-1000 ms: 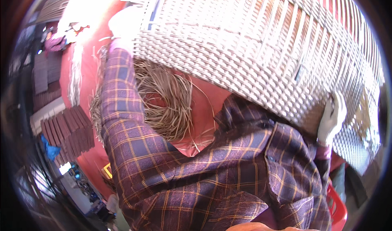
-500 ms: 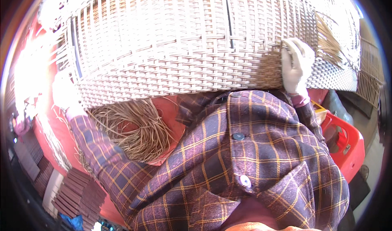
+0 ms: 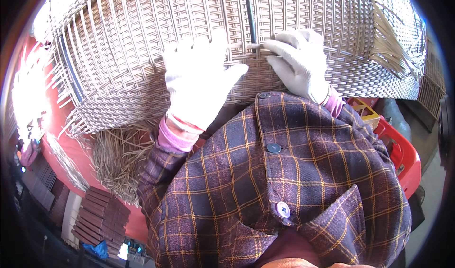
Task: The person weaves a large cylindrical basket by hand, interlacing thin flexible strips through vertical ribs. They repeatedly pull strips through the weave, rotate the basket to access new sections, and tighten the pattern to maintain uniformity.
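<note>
Big woven wicker panel point(image 3: 142, 54), grey-tan strips, fills upper view just in front of chest; long axis runs left-right, ribs fan upward. Left hand point(image 3: 199, 73) lies flat & open on weave. Right hand point(image 3: 296, 61) pinches a loose strip point(image 3: 253, 45) w/ fingertips.

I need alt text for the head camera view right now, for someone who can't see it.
Two white-gloved hands rest on a large pale woven wicker panel: the left hand lies flat on the weave, the right hand pinches a strand beside a dark vertical rod. Below are the person's purple plaid shirt, loose cane strips at left and a red crate at right.
</note>
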The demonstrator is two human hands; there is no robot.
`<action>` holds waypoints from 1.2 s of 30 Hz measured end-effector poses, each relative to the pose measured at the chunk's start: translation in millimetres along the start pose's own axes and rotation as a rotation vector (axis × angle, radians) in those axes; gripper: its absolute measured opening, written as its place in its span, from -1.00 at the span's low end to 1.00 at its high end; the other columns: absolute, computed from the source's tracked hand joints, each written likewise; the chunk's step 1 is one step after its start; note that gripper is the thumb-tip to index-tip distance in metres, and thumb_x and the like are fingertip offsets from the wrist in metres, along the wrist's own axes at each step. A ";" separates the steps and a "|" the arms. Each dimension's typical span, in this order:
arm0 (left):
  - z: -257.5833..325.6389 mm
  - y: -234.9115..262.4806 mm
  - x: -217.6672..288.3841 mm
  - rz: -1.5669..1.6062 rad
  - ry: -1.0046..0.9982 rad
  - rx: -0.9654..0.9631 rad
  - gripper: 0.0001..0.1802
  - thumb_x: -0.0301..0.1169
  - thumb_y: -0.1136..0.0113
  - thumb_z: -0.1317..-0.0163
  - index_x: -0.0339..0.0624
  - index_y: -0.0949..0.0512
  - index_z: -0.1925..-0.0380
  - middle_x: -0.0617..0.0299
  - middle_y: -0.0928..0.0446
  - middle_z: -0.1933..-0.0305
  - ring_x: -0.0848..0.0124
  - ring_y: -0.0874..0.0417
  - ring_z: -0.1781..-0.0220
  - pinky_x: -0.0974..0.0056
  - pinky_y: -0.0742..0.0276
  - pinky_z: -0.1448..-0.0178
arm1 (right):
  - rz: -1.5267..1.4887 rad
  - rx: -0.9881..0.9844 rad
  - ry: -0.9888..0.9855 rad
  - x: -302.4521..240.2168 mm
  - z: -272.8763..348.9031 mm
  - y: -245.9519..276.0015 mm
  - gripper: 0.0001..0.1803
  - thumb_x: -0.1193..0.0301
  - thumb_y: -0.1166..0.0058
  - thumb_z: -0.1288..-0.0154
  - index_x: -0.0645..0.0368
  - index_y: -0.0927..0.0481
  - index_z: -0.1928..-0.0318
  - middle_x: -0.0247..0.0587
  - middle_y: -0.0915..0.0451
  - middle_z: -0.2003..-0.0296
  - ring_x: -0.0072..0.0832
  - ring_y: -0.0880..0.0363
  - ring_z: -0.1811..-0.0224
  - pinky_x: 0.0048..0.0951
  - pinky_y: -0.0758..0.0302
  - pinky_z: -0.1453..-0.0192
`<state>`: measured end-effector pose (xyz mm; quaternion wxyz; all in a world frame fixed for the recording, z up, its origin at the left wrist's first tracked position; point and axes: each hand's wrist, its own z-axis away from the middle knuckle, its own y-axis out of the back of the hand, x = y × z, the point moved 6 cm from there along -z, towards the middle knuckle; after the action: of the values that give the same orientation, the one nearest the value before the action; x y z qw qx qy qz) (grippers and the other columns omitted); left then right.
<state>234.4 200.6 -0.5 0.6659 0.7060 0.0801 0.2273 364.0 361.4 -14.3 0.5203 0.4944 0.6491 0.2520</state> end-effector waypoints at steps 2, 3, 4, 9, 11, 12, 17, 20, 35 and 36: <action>11.0 1.6 7.0 0.017 0.015 0.033 -0.33 0.07 -0.49 -0.27 -0.15 -0.67 -0.22 0.07 -0.69 -0.12 0.07 -0.66 -0.17 -0.05 -0.52 -0.33 | -0.077 0.002 0.063 0.7 2.6 3.9 -0.65 0.42 -0.44 -0.12 -0.01 -0.81 0.02 -0.36 -0.76 0.10 -0.31 -0.65 0.06 -0.13 -0.47 -0.13; 14.5 6.8 13.6 0.023 -0.049 0.135 -0.32 0.08 -0.46 -0.28 -0.17 -0.67 -0.23 0.07 -0.69 -0.12 0.05 -0.65 -0.18 -0.10 -0.51 -0.34 | -0.078 0.009 0.066 4.0 3.4 6.4 -0.65 0.41 -0.44 -0.12 0.00 -0.80 0.02 -0.35 -0.76 0.10 -0.32 -0.66 0.07 -0.13 -0.48 -0.11; 12.6 2.5 13.6 0.049 -0.038 0.074 -0.32 0.01 -0.51 -0.26 -0.18 -0.66 -0.25 0.04 -0.69 -0.15 0.02 -0.66 -0.18 -0.08 -0.52 -0.36 | -0.104 -0.026 0.057 7.1 5.1 7.3 -0.63 0.42 -0.44 -0.08 0.03 -0.81 0.02 -0.27 -0.77 0.07 -0.25 -0.68 0.08 -0.15 -0.49 -0.13; -3.2 20.8 27.4 0.044 -0.170 -0.007 -0.36 -0.20 -0.57 -0.23 -0.20 -0.65 -0.28 0.01 -0.72 -0.17 0.01 -0.68 -0.19 -0.08 -0.50 -0.40 | -0.338 0.117 0.083 25.9 24.0 27.9 -0.66 0.46 -0.44 -0.13 0.12 -0.79 0.03 -0.22 -0.78 0.02 -0.19 -0.69 -0.03 -0.15 -0.56 -0.22; -13.4 26.5 35.5 -0.072 -0.127 -0.080 -0.44 -0.26 -0.57 -0.23 -0.18 -0.69 -0.22 0.04 -0.73 -0.12 0.05 -0.68 -0.18 -0.05 -0.49 -0.40 | -0.265 0.199 0.039 41.5 39.7 42.4 -0.65 0.46 -0.42 -0.18 0.12 -0.78 -0.02 -0.21 -0.76 -0.02 -0.22 -0.67 -0.16 -0.10 -0.53 -0.27; -22.3 31.4 46.0 -0.114 -0.126 0.018 -0.47 -0.27 -0.57 -0.22 -0.16 -0.71 -0.19 0.05 -0.74 -0.12 0.06 -0.68 -0.17 -0.04 -0.50 -0.40 | -0.147 0.253 0.001 53.7 52.5 54.2 -0.64 0.47 -0.42 -0.18 0.13 -0.77 -0.02 -0.21 -0.76 -0.02 -0.21 -0.67 -0.17 -0.10 -0.53 -0.28; -71.8 34.1 108.7 0.076 -0.247 0.223 -0.53 -0.32 -0.61 -0.17 -0.09 -0.76 -0.10 0.09 -0.75 -0.07 0.10 -0.69 -0.18 0.00 -0.52 -0.38 | 0.257 0.283 -0.259 90.3 91.6 107.4 -0.50 0.38 -0.46 -0.18 0.14 -0.69 -0.15 -0.21 -0.71 -0.09 -0.12 -0.61 -0.26 0.08 -0.43 -0.44; -87.0 11.9 159.1 0.179 -0.417 0.145 -0.54 -0.31 -0.60 -0.16 -0.12 -0.76 -0.08 0.11 -0.76 -0.03 0.11 -0.70 -0.15 0.02 -0.53 -0.34 | 0.268 0.117 -0.242 82.4 103.9 105.4 -0.43 0.27 -0.46 -0.21 0.09 -0.65 -0.23 -0.18 -0.68 -0.12 -0.09 -0.59 -0.30 0.15 -0.37 -0.54; -170.2 -42.7 244.6 0.465 -0.546 0.086 -0.76 -0.25 -0.42 -0.35 -0.11 -0.77 0.08 0.15 -0.78 0.13 0.12 -0.73 0.07 0.04 -0.55 -0.08 | 0.214 0.624 -0.648 128.7 170.2 148.2 -0.67 0.47 -0.48 -0.16 0.14 -0.77 0.03 -0.16 -0.76 0.13 -0.17 -0.71 0.04 -0.21 -0.59 -0.14; -169.6 -44.6 242.2 0.463 -0.529 0.080 -0.77 -0.26 -0.42 -0.35 -0.10 -0.77 0.08 0.15 -0.77 0.14 0.12 -0.73 0.08 0.04 -0.55 -0.07 | 0.246 0.607 -0.653 133.4 166.5 147.5 -0.70 0.46 -0.49 -0.16 0.13 -0.78 0.07 -0.17 -0.76 0.16 -0.17 -0.71 0.04 -0.21 -0.59 -0.11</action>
<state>384.4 459.1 9.5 0.5660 0.7656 -0.2486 0.1783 577.9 507.5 -2.2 0.4955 0.7513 0.4319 -0.0583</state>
